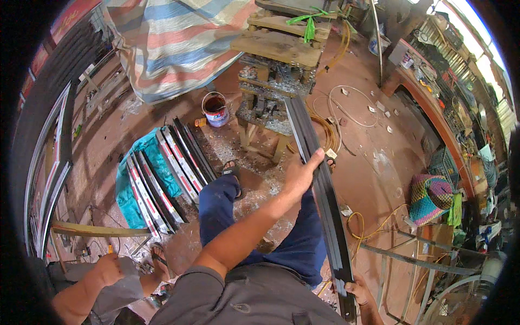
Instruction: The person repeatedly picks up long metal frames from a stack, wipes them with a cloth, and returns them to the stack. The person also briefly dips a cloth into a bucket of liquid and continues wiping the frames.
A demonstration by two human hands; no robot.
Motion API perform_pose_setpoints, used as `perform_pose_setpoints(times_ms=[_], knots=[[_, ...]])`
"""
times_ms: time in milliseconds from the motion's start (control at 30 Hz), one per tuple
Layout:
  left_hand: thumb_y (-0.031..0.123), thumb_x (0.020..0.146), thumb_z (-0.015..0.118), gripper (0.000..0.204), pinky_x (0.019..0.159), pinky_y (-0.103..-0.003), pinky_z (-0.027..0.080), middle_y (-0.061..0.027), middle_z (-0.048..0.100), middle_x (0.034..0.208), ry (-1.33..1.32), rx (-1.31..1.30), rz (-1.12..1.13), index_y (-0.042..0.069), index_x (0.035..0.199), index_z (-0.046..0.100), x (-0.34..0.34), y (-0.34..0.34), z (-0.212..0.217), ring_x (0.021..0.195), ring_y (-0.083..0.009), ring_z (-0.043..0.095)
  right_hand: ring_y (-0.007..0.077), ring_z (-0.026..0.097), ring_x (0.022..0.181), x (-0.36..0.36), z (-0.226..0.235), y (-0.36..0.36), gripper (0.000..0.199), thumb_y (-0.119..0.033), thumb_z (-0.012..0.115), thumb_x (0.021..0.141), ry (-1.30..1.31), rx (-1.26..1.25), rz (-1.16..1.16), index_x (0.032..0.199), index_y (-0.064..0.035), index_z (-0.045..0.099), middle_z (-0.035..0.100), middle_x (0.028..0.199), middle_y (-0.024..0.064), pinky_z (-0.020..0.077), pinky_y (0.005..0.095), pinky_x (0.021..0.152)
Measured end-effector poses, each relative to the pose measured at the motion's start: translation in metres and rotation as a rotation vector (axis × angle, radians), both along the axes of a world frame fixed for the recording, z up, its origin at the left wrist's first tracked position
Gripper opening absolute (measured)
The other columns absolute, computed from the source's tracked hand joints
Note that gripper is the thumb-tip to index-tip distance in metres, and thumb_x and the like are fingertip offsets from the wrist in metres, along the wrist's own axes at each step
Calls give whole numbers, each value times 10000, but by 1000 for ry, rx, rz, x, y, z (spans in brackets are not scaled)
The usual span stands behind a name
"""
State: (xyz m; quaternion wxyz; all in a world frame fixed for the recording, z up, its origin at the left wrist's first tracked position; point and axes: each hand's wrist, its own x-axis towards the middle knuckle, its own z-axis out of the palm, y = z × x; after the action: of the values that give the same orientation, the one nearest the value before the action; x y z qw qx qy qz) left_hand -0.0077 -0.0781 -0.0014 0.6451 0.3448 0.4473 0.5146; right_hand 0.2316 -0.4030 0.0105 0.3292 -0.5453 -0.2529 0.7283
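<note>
While the person stands on the reddish concrete floor (pixel 379 162) strewn with metal shavings, both hands are on one long dark grey metal profile strip (pixel 319 179). It runs from a cluttered wooden workbench (pixel 271 54) at its far end down past the person's right leg to the lower edge of the view. The left hand (pixel 300 173), reaching across the body, is curled around the strip about midway along, thumb on top and fingers wrapped under its left edge. The right hand (pixel 358 292) is closed on the strip's near end, low beside the hip; only the knuckles and part of the thumb show.

Just left of the person's blue-trousered legs, a stack of similar dark strips with red-and-white labels (pixel 162 173) lies on a teal plastic sheet (pixel 130 189) on the floor. A small paint tin with a dark red inside (pixel 215 108) stands by the workbench's left corner. Coils of yellowish and white cable (pixel 346 108) lie on the floor right of the bench. At the lower left, another person's hand (pixel 108 269) rests near a sandalled foot.
</note>
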Motion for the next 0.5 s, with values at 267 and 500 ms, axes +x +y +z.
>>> perform_pose_setpoints(times_ms=[267,500], knots=[[517,1000,700,585,839,-357,516,-95,710,1041,167,78,42,-33,1198,677,-5,60,-5,945,-176,648,226,678,995,-39,32,64,1135,-528,817,800,26,55,-21,1686,-87,261,652,1254,125,579,361,865],[516,951,741,652,868,-377,547,-164,744,1051,219,32,79,-73,1215,648,-11,80,-8,923,-252,723,221,702,936,-45,30,82,1066,-483,805,808,65,63,-37,1665,-82,315,682,1184,126,598,359,824]])
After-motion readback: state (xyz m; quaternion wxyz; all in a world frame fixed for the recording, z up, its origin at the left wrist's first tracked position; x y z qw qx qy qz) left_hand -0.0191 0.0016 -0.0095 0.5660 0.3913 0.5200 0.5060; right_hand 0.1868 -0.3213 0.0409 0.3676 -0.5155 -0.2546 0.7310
